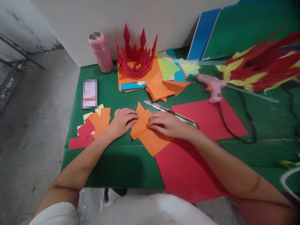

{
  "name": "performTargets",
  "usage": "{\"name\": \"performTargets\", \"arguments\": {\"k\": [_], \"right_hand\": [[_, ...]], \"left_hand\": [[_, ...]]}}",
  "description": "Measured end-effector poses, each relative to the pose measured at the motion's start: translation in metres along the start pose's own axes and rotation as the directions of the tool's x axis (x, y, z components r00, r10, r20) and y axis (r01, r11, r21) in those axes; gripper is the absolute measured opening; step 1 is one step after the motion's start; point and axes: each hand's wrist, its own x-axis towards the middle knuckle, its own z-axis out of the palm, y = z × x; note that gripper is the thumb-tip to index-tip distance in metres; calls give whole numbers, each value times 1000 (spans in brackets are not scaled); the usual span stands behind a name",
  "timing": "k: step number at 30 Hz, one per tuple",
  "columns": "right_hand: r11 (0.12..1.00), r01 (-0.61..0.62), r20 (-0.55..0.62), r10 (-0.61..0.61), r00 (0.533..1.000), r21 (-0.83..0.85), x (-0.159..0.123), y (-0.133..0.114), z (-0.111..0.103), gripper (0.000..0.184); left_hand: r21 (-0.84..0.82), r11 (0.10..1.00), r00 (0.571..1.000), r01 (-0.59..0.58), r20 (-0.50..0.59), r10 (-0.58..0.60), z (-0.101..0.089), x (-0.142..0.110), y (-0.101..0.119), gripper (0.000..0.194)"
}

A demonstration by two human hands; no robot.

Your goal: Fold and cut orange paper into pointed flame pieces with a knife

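A folded piece of orange paper (140, 120) lies in front of me, one pointed corner facing away. My left hand (123, 121) grips its left edge, the fingers curled over it with the thumb below. At the fold on the other side, my right hand (165, 123) pinches the same paper between thumb and fingers. Under the right hand, another stretch of orange paper (153, 143) overlaps a large red sheet (187, 168); whether it belongs to the folded piece I cannot tell. A utility knife (182, 117) with its blade out lies just beyond the right hand.
Paper scraps (99, 120) and a phone (90, 93) lie left. Behind stand a pink bottle (103, 54) and a red paper crown (134, 64) on stacked coloured paper. Orange folded pieces (161, 89), a pink glue gun (214, 86) with its cord, and red-yellow paper flames (260, 61) are rightward.
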Motion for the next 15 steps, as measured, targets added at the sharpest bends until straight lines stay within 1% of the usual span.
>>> {"name": "performTargets", "arguments": {"k": [3, 7, 10, 12, 15], "right_hand": [[993, -116, -49, 114, 992, -37, 3, 1, 6, 17], [973, -225, -135, 217, 967, -46, 7, 5, 11, 16], [960, -277, -173, 264, 949, -51, 10, 7, 14, 18], [953, -300, -193, 284, 939, -55, 12, 7, 16, 20], [950, -306, -237, 286, 928, -53, 13, 8, 19, 22]], "left_hand": [[-61, 998, 999, 25, -28, -27, -1, 1, -2, 21], [-180, 980, 993, 87, -59, -99, -3, 4, -1, 41], [-186, 978, 994, 93, -43, -103, -4, 5, 1, 53], [-160, 983, 995, 87, -26, -92, -6, 5, 2, 53], [-156, 984, 996, 85, -7, -87, -8, 4, 4, 46]]}}
